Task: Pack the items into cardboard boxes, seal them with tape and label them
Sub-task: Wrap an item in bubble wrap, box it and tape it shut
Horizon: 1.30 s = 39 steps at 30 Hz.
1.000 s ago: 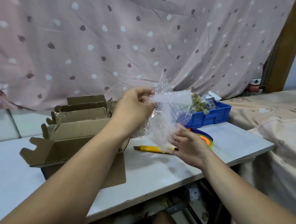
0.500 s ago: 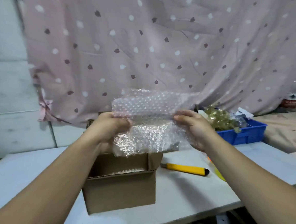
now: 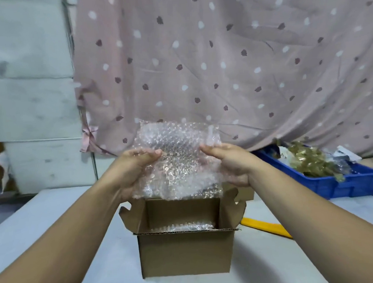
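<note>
**Fingers (image 3: 147, 153) pinch the bubble wrap (image 3: 178, 161) right above the open box**

Both sets of fingers are curled onto the wrap. Your left hand (image 3: 135, 170) pinches its left edge and your right hand (image 3: 232, 165) its right edge. The bundle hangs directly over the mouth of the cardboard box (image 3: 185, 251), and its lower hem is just above the back wall. Whether anything is rolled up inside the wrap I cannot tell; it is too cloudy to read.

Here is where it could go sideways. The wrap looks about as wide as the box opening. If you bring it down flat, I'd expect it to catch on the side flaps (image 3: 129, 218) that stand up left and right of the box. Then it will bridge across the top instead of seating.

The film is also slick and springy. If either pinch loosens, the bundle could unroll or tip and spill towards the desk (image 3: 56, 234) in front of the box.

There is already a padding layer (image 3: 185, 227) on the box floor. If you push down hard, the light box may skid, since nothing is bracing it.

To the right of the box, the yellow knife (image 3: 265, 226) lies close by, and the blue tray (image 3: 356, 184) is further off. Watch your right forearm so it doesn't sweep that knife.
</note>
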Each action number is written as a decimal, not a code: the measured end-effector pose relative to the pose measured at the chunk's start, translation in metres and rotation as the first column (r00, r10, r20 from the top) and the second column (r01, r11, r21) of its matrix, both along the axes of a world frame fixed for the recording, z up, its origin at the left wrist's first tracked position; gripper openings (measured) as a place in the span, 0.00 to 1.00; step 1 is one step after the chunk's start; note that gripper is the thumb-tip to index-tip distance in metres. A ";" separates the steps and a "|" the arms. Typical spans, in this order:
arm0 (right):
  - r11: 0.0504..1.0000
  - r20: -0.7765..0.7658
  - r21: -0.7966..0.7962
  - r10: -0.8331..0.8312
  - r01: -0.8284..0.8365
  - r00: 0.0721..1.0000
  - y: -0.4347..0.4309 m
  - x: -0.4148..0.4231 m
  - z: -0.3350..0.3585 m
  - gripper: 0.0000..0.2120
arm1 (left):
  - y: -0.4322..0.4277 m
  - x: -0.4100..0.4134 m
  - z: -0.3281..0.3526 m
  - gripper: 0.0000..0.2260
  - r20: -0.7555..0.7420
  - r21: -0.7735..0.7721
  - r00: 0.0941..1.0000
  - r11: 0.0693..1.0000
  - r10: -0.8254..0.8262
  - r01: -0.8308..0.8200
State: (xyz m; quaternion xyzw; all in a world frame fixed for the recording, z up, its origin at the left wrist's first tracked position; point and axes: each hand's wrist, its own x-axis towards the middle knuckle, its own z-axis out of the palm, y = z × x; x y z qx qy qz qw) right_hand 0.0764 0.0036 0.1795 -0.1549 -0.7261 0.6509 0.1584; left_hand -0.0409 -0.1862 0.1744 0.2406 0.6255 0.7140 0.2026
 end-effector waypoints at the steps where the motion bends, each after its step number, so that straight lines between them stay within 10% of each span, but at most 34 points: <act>1: 0.998 -0.010 0.023 -0.058 0.058 0.998 0.000 -0.004 0.000 0.18 | 0.000 -0.003 0.000 0.09 -0.011 -0.003 1.000 1.000 0.007 -0.007; 6: 0.993 -0.080 -0.033 -0.116 0.114 0.990 -0.002 -0.009 0.009 0.38 | 0.001 -0.011 0.000 0.03 0.074 0.024 0.997 0.999 -0.031 0.030; 11: 0.998 -0.058 -0.015 -0.059 0.059 0.997 0.004 0.001 0.016 0.03 | -0.003 -0.020 -0.001 0.09 0.228 -0.028 0.964 0.988 -0.139 0.149; 20: 0.999 0.018 -0.030 -0.021 0.021 1.000 0.015 0.002 0.018 0.26 | 0.016 -0.008 0.007 0.04 0.094 -0.064 0.992 0.993 -0.090 0.096; 26: 0.994 0.060 0.103 -0.053 0.047 0.997 0.015 0.003 0.022 0.23 | 0.015 -0.008 0.008 0.11 0.254 -0.009 0.961 0.993 -0.110 0.116; 33: 0.995 0.167 -0.063 0.086 -0.076 0.982 0.013 0.012 0.011 0.06 | 0.021 -0.003 0.005 0.12 0.060 -0.035 0.998 0.999 -0.003 0.005; 39: 0.941 -0.002 0.255 -0.228 0.221 0.974 0.015 -0.003 0.000 0.07 | 0.028 0.009 -0.004 0.15 -0.204 -0.114 0.971 0.983 0.122 -0.147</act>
